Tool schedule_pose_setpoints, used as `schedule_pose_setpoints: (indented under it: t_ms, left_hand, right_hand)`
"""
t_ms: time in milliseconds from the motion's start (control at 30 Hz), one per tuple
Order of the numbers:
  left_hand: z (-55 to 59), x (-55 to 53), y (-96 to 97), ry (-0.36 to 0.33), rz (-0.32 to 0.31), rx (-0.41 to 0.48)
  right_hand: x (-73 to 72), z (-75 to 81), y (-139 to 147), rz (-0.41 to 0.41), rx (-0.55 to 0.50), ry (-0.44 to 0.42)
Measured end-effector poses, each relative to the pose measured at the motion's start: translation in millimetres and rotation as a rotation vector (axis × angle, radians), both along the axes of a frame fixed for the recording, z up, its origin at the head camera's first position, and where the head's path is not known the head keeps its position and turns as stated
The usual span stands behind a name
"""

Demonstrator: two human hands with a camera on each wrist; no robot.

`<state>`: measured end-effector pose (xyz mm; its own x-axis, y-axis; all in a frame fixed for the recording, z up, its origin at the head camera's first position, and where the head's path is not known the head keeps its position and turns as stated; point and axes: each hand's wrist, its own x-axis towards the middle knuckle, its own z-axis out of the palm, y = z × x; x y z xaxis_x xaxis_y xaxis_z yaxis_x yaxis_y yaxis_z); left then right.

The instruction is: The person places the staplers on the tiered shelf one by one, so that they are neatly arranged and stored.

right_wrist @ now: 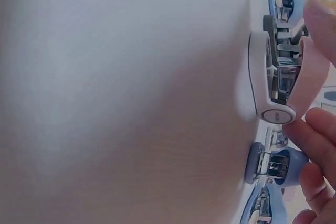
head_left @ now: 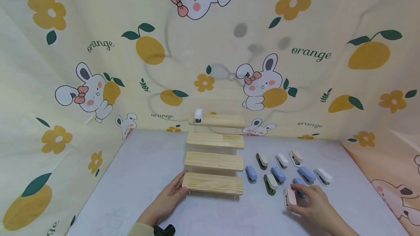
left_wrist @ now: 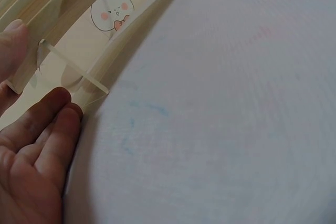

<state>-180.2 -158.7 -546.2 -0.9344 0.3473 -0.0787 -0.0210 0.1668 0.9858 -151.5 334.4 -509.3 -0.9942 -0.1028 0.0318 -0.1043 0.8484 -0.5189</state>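
Observation:
A four-tier wooden display rack with clear supports stands at the middle of the table. My left hand holds the left end of its lowest tier, thumb at the front and index finger farther back. On the right, my right hand pinches a pink and white mini stapler between thumb and fingers, at its two ends. In the right wrist view the stapler's pink arm faces the hand, close to the tabletop. A blue stapler sits just behind it, partly hidden by my fingers.
A white stapler stands at the left of the top tier. Right of the rack lie several more staplers, among them a blue one, a dark-based one, and a pink one. Patterned cloth surrounds the table.

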Motion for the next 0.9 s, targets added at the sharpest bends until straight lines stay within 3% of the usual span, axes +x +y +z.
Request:
schedule_pose_setpoints:
  t_ms: [400,700,900]
  left_hand:
    - [-1.8,-0.3,-1.1,0.006,-0.006,0.013]
    - [-3.9,-0.6,-1.6,0.005,-0.001,0.009]
    - [-4.7,-1.6,-2.1,0.005,-0.009,0.019]
  right_hand:
    - [1.2,-1.8,-3,0.015,0.037,0.095]
    - [-0.4,0.4,-7,-0.002,0.067,0.021]
    - [-2.5,7.2,-12,0.035,0.013,0.178]
